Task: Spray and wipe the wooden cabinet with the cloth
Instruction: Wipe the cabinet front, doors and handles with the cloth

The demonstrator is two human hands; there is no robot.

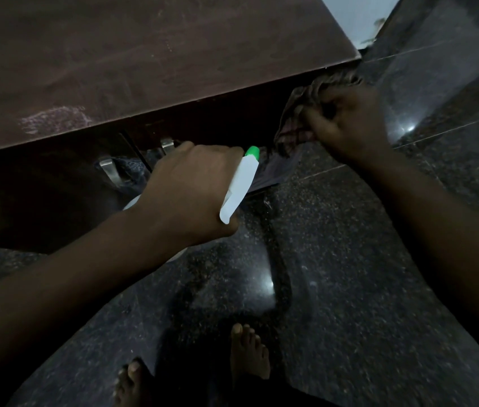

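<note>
The dark brown wooden cabinet [150, 54] fills the upper left, seen from above, with its front face in shadow below the top edge. My left hand [185, 186] grips a white spray bottle [242, 183] with a green nozzle that points at the cabinet front. My right hand [349, 124] holds a bunched checked cloth [294, 118] against the front of the cabinet near its right corner. Part of the cloth hangs down below my fingers.
Two metal handles [109, 168] [168, 145] stick out of the cabinet front left of the bottle. Below lies a dark polished speckled floor [349, 259]. My bare feet [247, 351] stand at the bottom. A pale wall [355, 16] shows at the top right.
</note>
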